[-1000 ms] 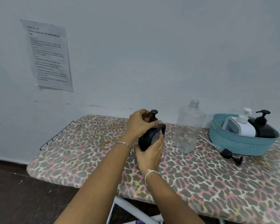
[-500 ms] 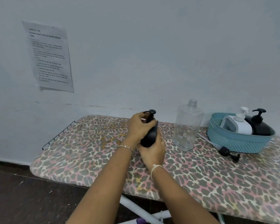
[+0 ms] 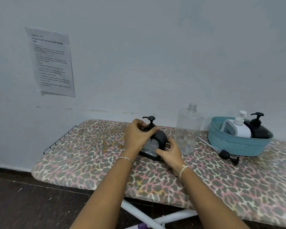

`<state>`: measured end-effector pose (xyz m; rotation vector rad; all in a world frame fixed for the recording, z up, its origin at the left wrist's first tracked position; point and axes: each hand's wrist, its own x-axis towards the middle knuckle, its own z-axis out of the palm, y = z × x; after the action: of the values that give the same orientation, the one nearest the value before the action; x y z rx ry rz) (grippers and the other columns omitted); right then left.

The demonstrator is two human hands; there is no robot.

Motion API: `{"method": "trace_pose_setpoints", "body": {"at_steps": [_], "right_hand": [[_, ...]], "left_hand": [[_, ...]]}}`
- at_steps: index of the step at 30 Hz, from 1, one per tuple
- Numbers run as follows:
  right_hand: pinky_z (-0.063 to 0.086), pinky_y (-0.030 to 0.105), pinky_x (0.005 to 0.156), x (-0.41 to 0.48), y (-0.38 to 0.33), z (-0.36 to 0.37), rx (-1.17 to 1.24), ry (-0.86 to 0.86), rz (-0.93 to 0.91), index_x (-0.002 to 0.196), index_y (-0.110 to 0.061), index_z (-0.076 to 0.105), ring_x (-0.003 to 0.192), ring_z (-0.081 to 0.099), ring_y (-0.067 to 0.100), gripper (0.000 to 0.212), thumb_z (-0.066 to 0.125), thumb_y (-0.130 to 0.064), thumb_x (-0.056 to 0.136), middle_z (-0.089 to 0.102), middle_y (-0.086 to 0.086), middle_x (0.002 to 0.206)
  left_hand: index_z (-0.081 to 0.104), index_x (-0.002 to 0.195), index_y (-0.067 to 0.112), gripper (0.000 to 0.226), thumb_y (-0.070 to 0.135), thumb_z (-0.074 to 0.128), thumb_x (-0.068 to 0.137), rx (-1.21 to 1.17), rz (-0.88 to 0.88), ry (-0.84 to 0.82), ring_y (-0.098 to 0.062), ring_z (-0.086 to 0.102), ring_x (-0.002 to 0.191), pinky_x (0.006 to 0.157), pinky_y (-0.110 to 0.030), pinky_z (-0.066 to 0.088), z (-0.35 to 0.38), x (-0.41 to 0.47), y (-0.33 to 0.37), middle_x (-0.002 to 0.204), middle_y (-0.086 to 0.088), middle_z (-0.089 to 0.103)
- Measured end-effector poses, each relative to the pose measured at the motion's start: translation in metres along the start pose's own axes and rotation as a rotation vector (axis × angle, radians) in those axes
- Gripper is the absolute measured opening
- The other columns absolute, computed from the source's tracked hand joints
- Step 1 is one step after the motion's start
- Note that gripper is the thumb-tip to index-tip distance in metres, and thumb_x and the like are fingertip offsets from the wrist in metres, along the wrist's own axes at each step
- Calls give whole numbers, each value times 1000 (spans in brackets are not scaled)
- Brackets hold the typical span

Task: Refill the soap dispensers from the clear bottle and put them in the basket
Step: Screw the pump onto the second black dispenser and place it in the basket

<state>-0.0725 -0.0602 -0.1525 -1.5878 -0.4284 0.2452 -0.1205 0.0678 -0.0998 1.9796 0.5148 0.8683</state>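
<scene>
**A:** Nearest first: what has moved?

**B:** The right hand (image 3: 169, 150) has dropped to the bottom corner of the dark dispenser (image 3: 161, 138), at five o'clock of its body. Its grip is half closed, thumb and fingers pinching that lower edge.

**A:** And the other?

**B:** The left hand (image 3: 136, 137), at ten o'clock, keeps its grip curled round the collar beneath the pump head (image 3: 149, 119). The dispenser itself has swung round. Half a second ago it was edge-on, and now its clear window faces us as it sits tilted, low over the ironing board (image 3: 89, 154).

**A:** Meaning?

**B:** I'd judge the pump is being tightened (or checked), so this one should be close to going in.

**A:** Further out?

**B:** The clear bottle (image 3: 188, 129) stands uncapped just beside it at three o'clock. A loose pump (image 3: 228, 157) lies at four o'clock, near the basket (image 3: 238, 146). The basket already holds a white dispenser (image 3: 238, 129) and a black dispenser (image 3: 259, 129).
</scene>
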Motion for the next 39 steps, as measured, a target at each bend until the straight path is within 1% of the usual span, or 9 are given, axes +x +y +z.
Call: {"method": "trace_pose_setpoints", "body": {"at_steps": [7,11,16,21,25,28,33,36,39], "right_hand": [[53,33,92,-3,9,-8,103,22,-1,126,-23,48,103,63,11,65,74,4,73,63,0,112],[49,21,94,-5,14,0,78,55,-29,116,-26,48,112,58,11,55,68,6,77,59,-1,118],[40,24,102,-4,18,2,-219,147,-84,138,-13,47,120,48,13,59,67,-8,83,44,0,132],[33,18,93,-6,22,4,-407,193,-182,133,-13,50,108,43,6,54,67,-16,82,48,1,125],[43,22,90,-4,24,6,-388,255,-190,125,-15,54,105,54,11,53,72,-19,75,55,-2,117],[46,27,92,-4,25,7,-398,259,-201,123,-15,54,105,54,12,53,72,-20,74,56,-2,116],[41,19,88,-3,26,5,-362,269,-183,127,-14,58,101,52,7,53,73,-17,76,57,-2,116],[39,16,84,-2,26,4,-343,269,-181,125,-14,61,99,54,8,51,74,-17,76,58,-4,111],[40,16,85,-1,28,4,-355,264,-188,124,-14,62,98,54,7,50,73,-18,75,61,-1,112]], "left_hand": [[66,88,30,19,38,77,74,2,9,-65,2,63,88,70,-13,46,1,-3,2,85,18,66],[66,97,22,47,54,81,65,20,15,-30,-1,60,94,74,-15,45,8,1,2,100,11,66],[61,79,23,35,44,85,65,71,47,43,-16,59,107,87,-32,52,14,7,3,117,-2,60],[63,88,27,19,27,75,73,-8,56,-27,-7,62,94,81,-25,50,14,1,6,102,6,64],[65,104,22,46,49,75,69,80,55,24,-11,55,109,90,-32,49,19,0,1,120,4,59],[63,99,17,58,59,80,63,129,34,80,-12,55,105,87,-33,50,21,2,3,113,2,58],[64,82,20,36,46,84,66,61,-4,35,-3,63,75,67,-22,53,20,6,6,79,11,65],[70,93,16,31,36,82,73,-31,16,-45,2,63,79,70,-12,50,16,6,1,84,9,70],[71,103,15,25,30,75,83,-38,45,-167,-5,66,87,81,-20,52,9,7,-4,92,4,72]]}}
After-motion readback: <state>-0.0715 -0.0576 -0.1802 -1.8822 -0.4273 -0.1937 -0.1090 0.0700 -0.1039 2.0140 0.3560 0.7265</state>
